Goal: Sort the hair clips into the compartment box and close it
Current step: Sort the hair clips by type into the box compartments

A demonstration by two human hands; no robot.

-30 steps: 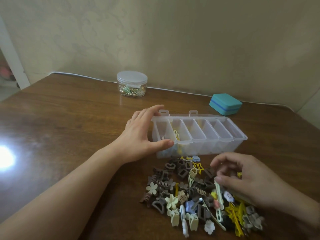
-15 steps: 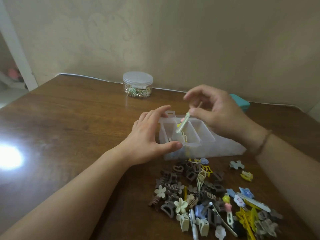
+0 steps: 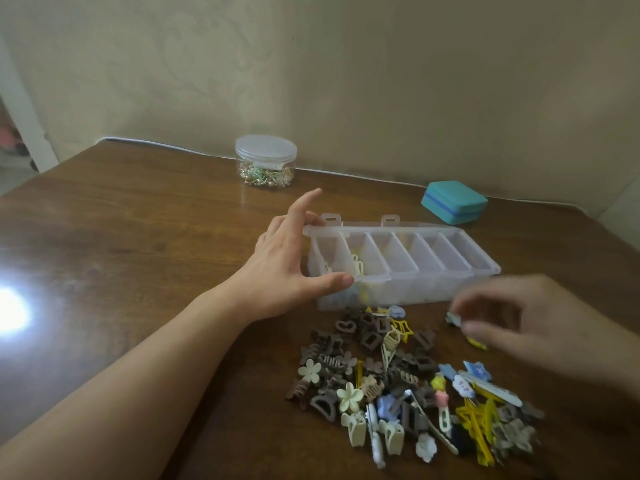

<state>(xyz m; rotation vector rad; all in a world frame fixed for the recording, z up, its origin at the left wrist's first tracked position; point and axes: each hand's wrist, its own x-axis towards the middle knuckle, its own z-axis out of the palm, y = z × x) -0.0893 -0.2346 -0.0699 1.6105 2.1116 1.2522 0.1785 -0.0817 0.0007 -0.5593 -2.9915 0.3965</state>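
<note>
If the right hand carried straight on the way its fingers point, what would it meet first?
Probably the small grey-blue clip at the tips of the right hand's fingers, apart from the pile; beyond it, the clear box. Motion blur leaves depth uncertain.

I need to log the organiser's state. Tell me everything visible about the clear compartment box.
The compartment box is long, translucent plastic, split by dividers into six narrow bins, lid open, two tabs on its far edge. It sits flat on the wooden table, just behind the clip pile. The two leftmost bins hold a few clips, some of them yellow; the others look empty. The left hand grips its left end.
</note>
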